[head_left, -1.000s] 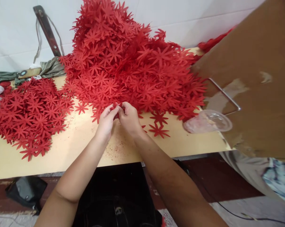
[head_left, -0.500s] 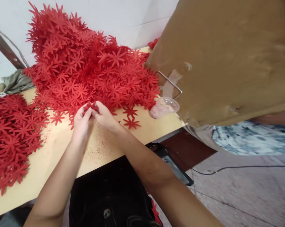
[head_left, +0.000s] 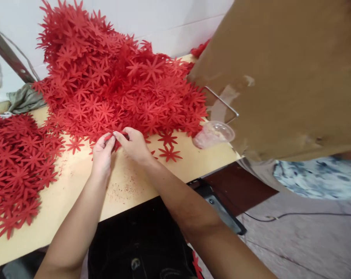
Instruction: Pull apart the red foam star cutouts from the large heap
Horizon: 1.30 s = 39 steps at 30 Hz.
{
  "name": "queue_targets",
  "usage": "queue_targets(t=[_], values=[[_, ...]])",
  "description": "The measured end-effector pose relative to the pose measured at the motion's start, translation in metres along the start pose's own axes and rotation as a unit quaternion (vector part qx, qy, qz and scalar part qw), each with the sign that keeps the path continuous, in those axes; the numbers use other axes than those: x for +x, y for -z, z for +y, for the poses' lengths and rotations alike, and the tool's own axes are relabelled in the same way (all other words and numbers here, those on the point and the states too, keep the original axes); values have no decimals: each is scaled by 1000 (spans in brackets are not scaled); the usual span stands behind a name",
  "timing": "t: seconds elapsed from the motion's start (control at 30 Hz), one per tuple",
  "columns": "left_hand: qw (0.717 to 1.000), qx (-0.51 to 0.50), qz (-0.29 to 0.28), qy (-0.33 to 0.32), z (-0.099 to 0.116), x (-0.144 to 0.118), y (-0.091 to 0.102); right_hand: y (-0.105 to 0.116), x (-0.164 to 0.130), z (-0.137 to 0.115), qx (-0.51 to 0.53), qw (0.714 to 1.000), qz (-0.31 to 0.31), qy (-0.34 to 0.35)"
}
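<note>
Left hand point(head_left: 102, 152) and right hand point(head_left: 134, 145) meet over the counter point(head_left: 128, 186), near its front edge. The fingers of both pinch one red flower cutout point(head_left: 114, 138) between them. Just beyond it starts the large flower heap point(head_left: 114, 81), piled toward the back edge. A plastic cup point(head_left: 213, 134) lies at the right edge.

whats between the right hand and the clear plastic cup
Head view: two loose red flower cutouts lie on the table between the right hand and clear plastic cup.
</note>
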<state>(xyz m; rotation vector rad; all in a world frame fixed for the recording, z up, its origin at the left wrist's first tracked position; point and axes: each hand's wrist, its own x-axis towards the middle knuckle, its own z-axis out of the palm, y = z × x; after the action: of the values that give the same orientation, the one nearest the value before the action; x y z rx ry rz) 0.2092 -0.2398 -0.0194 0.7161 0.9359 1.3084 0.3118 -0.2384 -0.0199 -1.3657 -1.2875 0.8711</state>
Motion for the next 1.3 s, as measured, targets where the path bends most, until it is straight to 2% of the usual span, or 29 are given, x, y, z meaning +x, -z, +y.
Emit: queue_targets(t=[0.1,0.2,0.3,0.53,0.73,0.83,0.93,1.13,1.3], values=[[1000,-13,19,2,2,-1,1,-3,0,0,77,996,-44,-1],[996,-67,55,14,5,1,4,-5,-2,0,165,980,-111,6],[987,-123,98,46,9,5,8,-4,-4,1,187,972,-146,6],[985,-130,95,58,14,5,11,-5,-8,0,232,963,-127,-44],[965,-175,191,45,30,13,23,5,-2,8,225,973,-33,-37],[977,-154,142,36,31,11,23,11,2,11,241,969,-21,-42],[987,-119,95,59,24,7,17,11,2,10,271,960,-16,-63],[987,-102,96,74,17,5,16,13,1,8,272,957,-19,-99],[990,-97,63,75,16,4,15,16,5,12,270,959,-2,-83]])
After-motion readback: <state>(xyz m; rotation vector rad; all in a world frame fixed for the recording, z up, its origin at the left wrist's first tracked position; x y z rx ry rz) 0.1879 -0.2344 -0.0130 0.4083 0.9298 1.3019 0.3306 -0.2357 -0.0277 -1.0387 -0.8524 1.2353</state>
